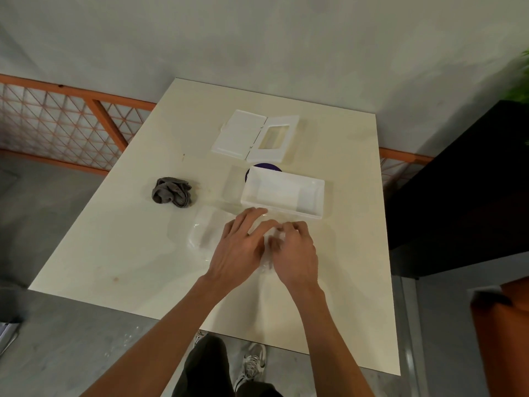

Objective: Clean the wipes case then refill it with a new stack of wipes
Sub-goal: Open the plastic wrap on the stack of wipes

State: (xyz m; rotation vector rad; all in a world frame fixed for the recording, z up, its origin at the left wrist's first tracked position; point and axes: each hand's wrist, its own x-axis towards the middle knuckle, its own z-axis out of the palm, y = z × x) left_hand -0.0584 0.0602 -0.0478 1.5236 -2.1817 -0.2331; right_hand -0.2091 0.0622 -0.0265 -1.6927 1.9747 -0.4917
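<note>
On the tabletop (120, 253) the case base (283, 193) lies open and empty, and its lid (254, 136) sits apart behind it with the flap open. The wipes pack (204, 233), in clear wrap, sits just in front of the base. The left hand (237, 247) presses on it with straight fingers, and the right hand (294, 250) curls in and pinches the wrap. The crumpled cloth (171, 191) lies aside, so cleaning looks done. Unwrapping, loading and closing are left.
</note>
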